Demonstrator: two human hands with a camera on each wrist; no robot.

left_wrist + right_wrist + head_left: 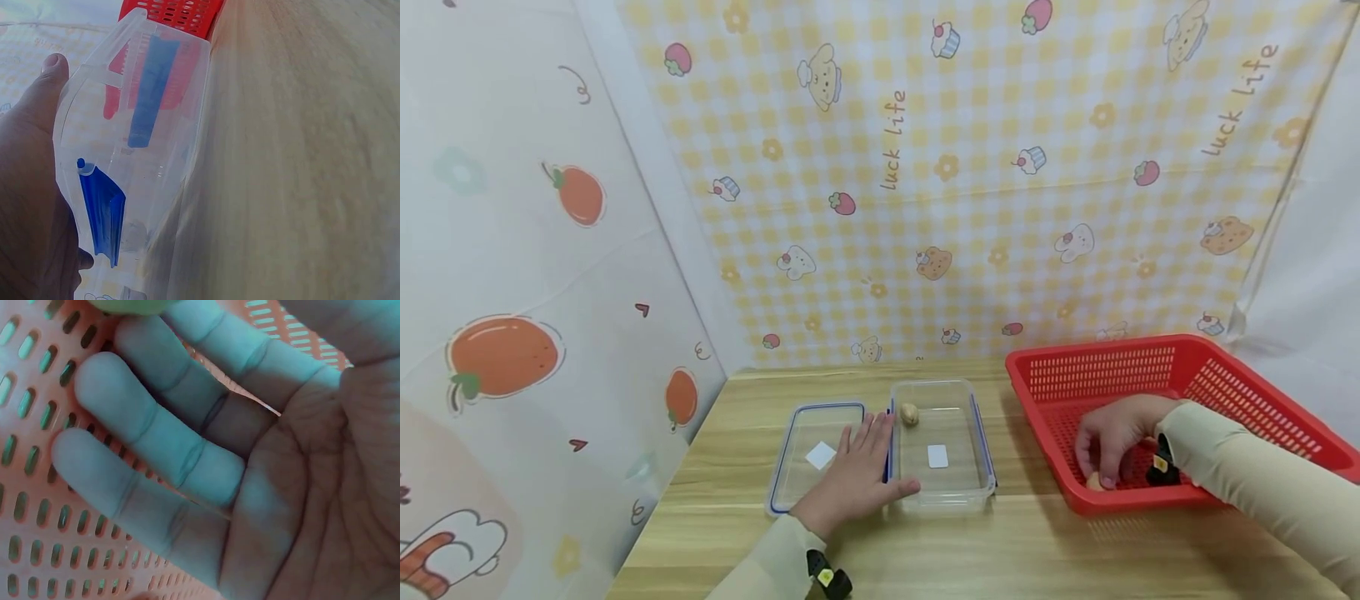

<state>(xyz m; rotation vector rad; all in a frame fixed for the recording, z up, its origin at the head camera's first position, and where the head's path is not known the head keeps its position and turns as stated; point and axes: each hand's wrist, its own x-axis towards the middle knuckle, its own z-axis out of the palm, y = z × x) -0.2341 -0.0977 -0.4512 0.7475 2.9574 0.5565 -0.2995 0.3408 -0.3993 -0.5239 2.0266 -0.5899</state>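
Note:
In the head view, a clear plastic box (953,481) sits on the table, with a tan walnut (909,414) in its back left corner. Its blue-edged lid (790,458) lies flat to the left. My left hand (857,479), fingers spread, rests at the box's left edge, partly over the lid; the left wrist view shows it beside the box wall and a blue clip (103,212). Inside a red basket (1026,375), my right hand (1116,433) pinches another walnut (1094,482) near the front left corner. Only its edge shows in the right wrist view.
The wooden table (955,550) carries box, lid and basket. A patterned cloth (970,208) hangs behind, and another printed sheet (550,275) stands along the left. The basket's raised slotted sides surround my right hand.

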